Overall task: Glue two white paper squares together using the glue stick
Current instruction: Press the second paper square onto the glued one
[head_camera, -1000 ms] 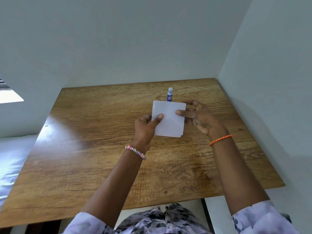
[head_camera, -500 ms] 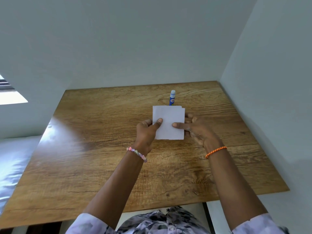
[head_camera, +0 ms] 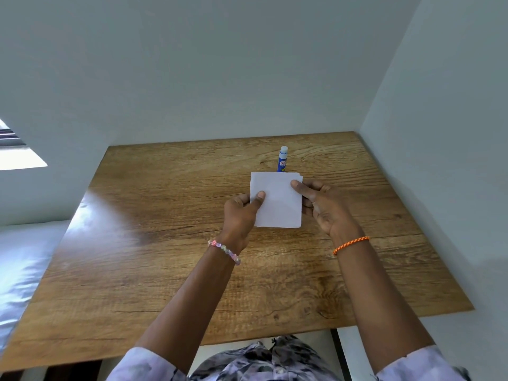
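Two white paper squares [head_camera: 277, 204] lie stacked one on the other, held up over the wooden table [head_camera: 165, 243]; a sliver of the lower sheet shows at the top right corner. My left hand [head_camera: 240, 215] pinches the stack's left edge, thumb on top. My right hand [head_camera: 320, 204] grips the right edge, thumb on the upper sheet. A blue glue stick [head_camera: 283, 159] with a white cap stands upright on the table just beyond the paper, its base hidden behind the sheets.
The table sits in a corner: a white wall [head_camera: 220, 78] runs along its far edge and another wall [head_camera: 439, 160] along its right edge. A bed with pale sheets [head_camera: 22, 257] lies to the left.
The paper stack has turned from tilted to nearly square with the table edge. My right thumb has slid up toward the top right of the sheet. Both hands keep their hold.
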